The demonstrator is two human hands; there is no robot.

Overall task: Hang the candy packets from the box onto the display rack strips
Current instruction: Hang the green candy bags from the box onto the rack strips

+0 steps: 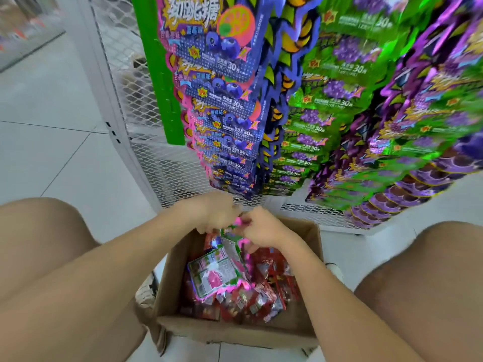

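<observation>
Your left hand (218, 212) and right hand (262, 228) both pinch top of pink-edged packet (219, 270) above cardboard box (235, 331) of red packets (269, 273). Hung blue packets (230, 61) read "30".

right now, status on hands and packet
Left hand and right hand both pinch packet top. Packet hangs over box, not yet on rack. Nothing seen blocking.

The topmost blue packet (209, 35) carries the large characters 劲跳糖 across its top, and lower down the number 30 beside small print. The blue packets (230, 100) hanging beneath it repeat the 30. The green packets (347, 66) alongside also show 30. Print on the pale packet (217, 270) over the box (311, 239) is too small to read.
</observation>
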